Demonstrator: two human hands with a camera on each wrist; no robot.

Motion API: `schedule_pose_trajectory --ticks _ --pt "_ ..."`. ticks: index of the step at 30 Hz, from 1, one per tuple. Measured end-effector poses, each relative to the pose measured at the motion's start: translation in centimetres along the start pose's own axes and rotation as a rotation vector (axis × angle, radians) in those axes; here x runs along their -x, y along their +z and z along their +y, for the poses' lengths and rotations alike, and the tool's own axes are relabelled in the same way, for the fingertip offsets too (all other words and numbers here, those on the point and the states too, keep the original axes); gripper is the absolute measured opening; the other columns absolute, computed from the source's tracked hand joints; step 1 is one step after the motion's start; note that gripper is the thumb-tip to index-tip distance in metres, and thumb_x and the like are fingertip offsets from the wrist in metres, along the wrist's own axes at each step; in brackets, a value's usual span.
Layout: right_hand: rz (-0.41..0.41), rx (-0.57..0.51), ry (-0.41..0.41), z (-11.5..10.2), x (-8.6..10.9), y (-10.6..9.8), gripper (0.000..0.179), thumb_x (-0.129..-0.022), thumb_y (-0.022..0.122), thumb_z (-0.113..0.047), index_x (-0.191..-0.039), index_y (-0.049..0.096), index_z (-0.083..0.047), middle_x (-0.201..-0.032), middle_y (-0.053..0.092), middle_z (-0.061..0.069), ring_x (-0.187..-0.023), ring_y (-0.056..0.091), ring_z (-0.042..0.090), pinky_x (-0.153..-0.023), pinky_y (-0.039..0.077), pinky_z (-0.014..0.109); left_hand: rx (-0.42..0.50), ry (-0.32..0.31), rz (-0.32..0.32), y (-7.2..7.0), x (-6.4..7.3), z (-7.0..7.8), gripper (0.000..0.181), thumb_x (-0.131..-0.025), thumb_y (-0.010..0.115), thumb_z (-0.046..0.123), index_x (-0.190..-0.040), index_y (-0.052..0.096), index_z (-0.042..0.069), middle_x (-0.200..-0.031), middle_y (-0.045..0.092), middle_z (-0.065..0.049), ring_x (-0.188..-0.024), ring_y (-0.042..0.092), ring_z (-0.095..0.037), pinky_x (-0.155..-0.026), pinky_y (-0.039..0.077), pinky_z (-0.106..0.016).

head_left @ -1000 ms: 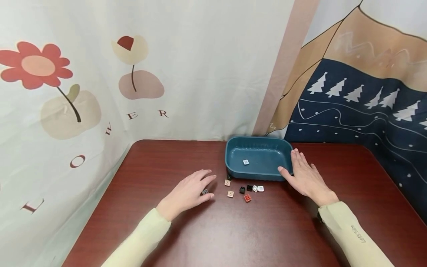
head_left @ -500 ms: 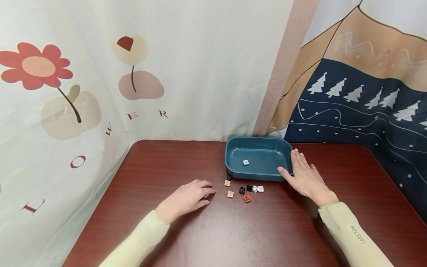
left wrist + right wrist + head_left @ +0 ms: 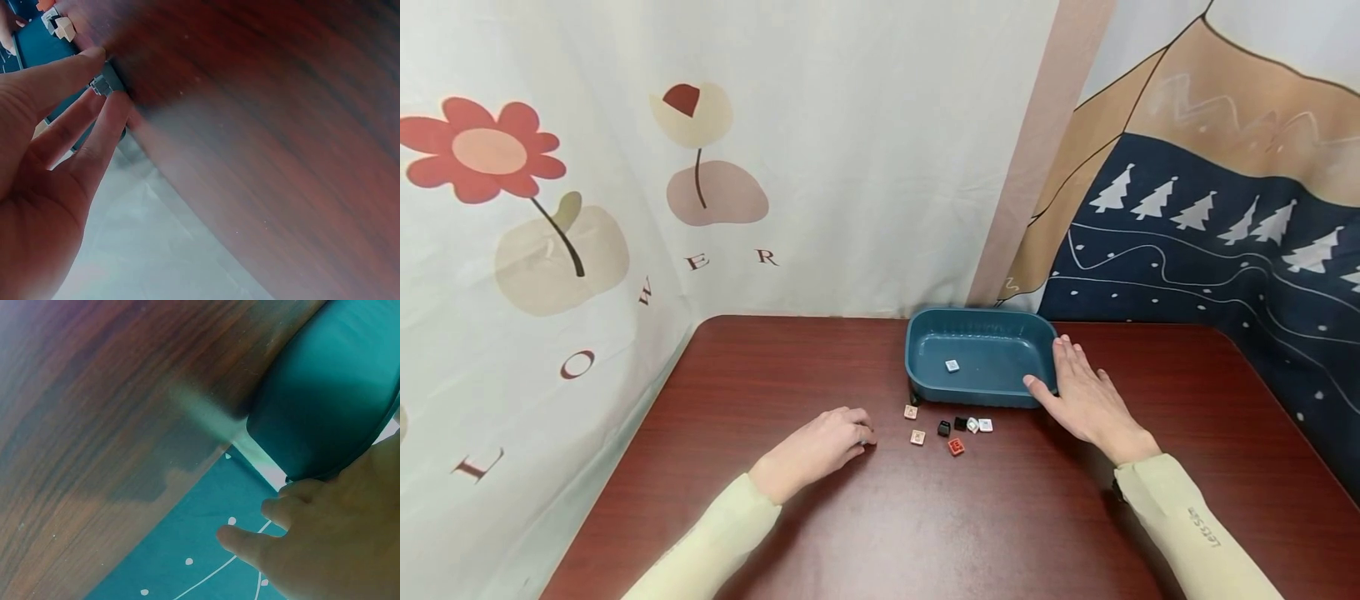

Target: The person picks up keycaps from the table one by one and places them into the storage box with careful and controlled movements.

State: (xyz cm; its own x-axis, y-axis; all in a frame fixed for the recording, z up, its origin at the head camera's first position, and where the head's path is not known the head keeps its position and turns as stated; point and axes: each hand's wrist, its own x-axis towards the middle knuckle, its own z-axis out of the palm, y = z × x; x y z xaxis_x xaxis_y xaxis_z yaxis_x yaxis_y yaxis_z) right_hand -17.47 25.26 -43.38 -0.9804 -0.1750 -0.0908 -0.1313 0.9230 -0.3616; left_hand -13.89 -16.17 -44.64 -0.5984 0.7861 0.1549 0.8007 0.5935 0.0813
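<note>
My left hand [image 3: 820, 446] is low over the left half of the table. In the left wrist view its thumb and fingertips pinch a small grey keycap [image 3: 111, 80]; from the head it is mostly hidden by the fingers. My right hand [image 3: 1093, 408] rests with fairly straight fingers along the right end of a blue-green tray [image 3: 985, 398], thumb at its front corner. One white keycap [image 3: 952, 366] lies inside the tray. In front of it are a beige keycap [image 3: 911, 412], another beige keycap [image 3: 917, 437], a red keycap [image 3: 956, 447], and a few black and white ones.
Dark reddish-brown wood makes up the tabletop [image 3: 880, 533]. Behind it hangs a printed curtain [image 3: 850, 167], close to the tray's back side. A small dark piece [image 3: 914, 397] sits by the tray's front left corner.
The left fingers have closed on the grey keycap, which lay visible under the hand a second ago. That hand has drawn slightly left. The right hand and tray stay put.
</note>
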Motion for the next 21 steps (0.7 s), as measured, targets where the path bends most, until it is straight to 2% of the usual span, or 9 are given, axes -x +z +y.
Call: schedule_pose_trajectory --ticks 6,11,21 --pt "0.001 0.0 0.0 0.0 0.1 0.0 0.104 -0.102 0.036 -0.07 -0.163 0.002 0.007 -0.17 -0.001 0.027 -0.155 0.004 0.05 -0.116 0.009 0.075 -0.008 -0.005 0.019 -0.2 -0.1 0.2 0.01 -0.091 0.079 0.006 -0.096 0.08 0.014 -0.092 0.065 0.002 -0.081 0.066 -0.016 -0.075 0.056 -0.032" --pt "-0.001 0.0 0.001 0.0 0.1 0.0 0.104 -0.102 0.036 -0.07 -0.163 0.002 0.007 -0.169 -0.001 0.028 -0.155 0.004 0.05 -0.116 0.009 0.075 -0.036 0.009 0.046 -0.5 0.0 0.4 0.009 -0.092 0.078 0.009 -0.1 0.08 0.014 -0.092 0.064 0.0 -0.081 0.066 -0.017 -0.074 0.056 -0.031" --pt "-0.001 -0.002 0.002 0.0 0.1 0.0 0.104 -0.102 0.035 -0.071 -0.163 0.002 0.006 -0.169 -0.001 0.028 -0.155 0.004 0.05 -0.116 0.009 0.075 0.031 0.008 0.171 -1.6 -0.7 1.0 0.015 -0.09 0.079 0.002 -0.097 0.081 0.015 -0.099 0.059 0.0 -0.089 0.061 -0.016 -0.081 0.054 -0.027"
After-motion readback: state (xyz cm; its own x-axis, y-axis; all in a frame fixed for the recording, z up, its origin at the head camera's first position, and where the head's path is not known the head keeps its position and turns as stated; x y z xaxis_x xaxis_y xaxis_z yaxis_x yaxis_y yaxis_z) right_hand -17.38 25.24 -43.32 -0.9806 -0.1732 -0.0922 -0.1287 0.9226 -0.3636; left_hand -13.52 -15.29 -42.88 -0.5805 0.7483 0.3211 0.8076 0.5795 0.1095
